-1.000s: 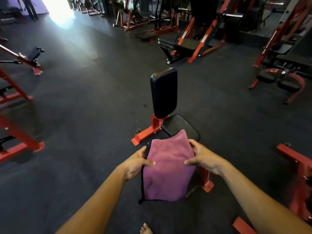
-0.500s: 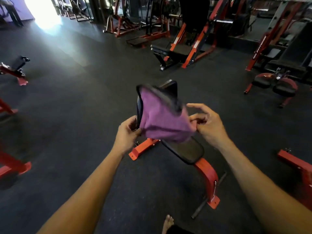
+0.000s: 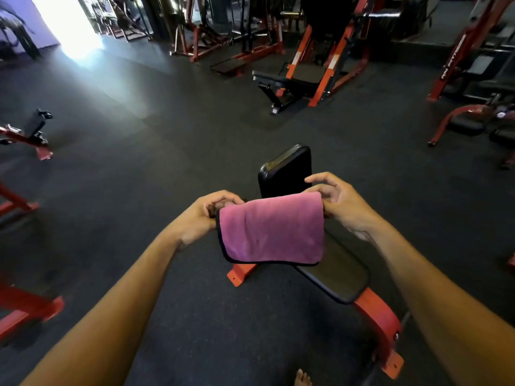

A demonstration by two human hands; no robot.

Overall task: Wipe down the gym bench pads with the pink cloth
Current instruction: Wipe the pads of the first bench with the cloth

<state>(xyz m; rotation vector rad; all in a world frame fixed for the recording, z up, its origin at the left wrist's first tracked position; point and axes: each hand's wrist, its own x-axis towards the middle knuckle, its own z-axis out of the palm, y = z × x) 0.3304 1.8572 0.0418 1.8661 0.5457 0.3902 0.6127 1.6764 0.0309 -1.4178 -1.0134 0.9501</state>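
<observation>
Both hands reach forward from bare forearms and hold a folded pink microfibre cloth with dark stitched edging [image 3: 271,228] in the air between them. We see the left hand [image 3: 204,218] curled around the cloth's left upper corner, fingers bunched tight over the fabric. We see the right hand [image 3: 338,203] pinching the cloth's right upper corner between thumb and lower fingers, while its index finger is lifted and loosely bent above the fold. From that top fold the cloth hangs down flat.

Behind and below the cloth we find a small gym seat on an orange-red steel frame [image 3: 383,327]. Its upright black padded backrest [image 3: 284,169] rises just beyond the cloth, partly hidden by it. Its black padded seat cushion [image 3: 338,277] slopes toward the lower right, its near-left part covered from our view by the hanging cloth. We cannot tell whether the cloth touches either pad.

Dark rubber flooring [image 3: 156,151] spreads all around. Red and black weight machines [image 3: 315,71] stand along the far side. Toes of a bare foot [image 3: 303,378] show at the bottom edge.
</observation>
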